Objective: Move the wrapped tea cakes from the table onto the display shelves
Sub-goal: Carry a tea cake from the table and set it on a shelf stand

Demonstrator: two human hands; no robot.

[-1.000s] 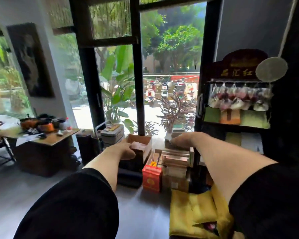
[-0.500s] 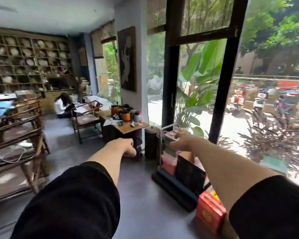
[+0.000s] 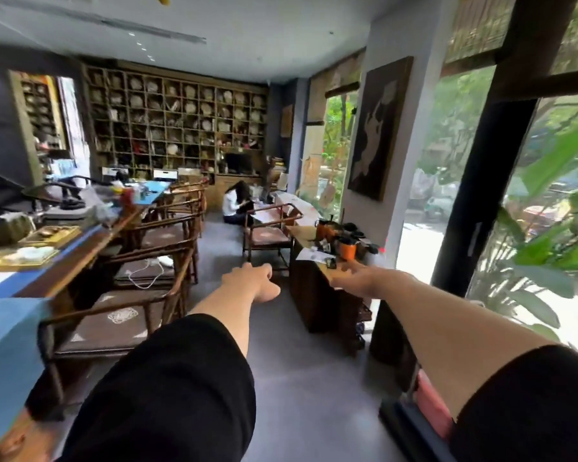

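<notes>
Both my arms reach forward in black sleeves. My left hand (image 3: 252, 281) hangs in mid-air over the grey floor, fingers loosely curled, holding nothing. My right hand (image 3: 357, 277) is stretched out with relaxed fingers near the corner of a small dark wooden table (image 3: 309, 236); it holds nothing. A tall wall of display shelves (image 3: 177, 118) with many square cubbies holding pale round wrapped tea cakes fills the far back. A long table (image 3: 80, 258) with a blue cloth runs along the left, with trays and clutter on it. No tea cake is within reach of either hand.
Wooden armchairs (image 3: 141, 295) line the long table's right side. Orange cups (image 3: 346, 250) and papers sit on the small table. A person (image 3: 236, 203) sits at the far end. Glass doors and plants are on the right, boxes (image 3: 429, 401) low right. A grey floor aisle runs down the middle.
The view has swung left, from the window, stacked boxes and dark shelf to the room's interior. My hands stayed out front, empty, and their fingers have loosened.
</notes>
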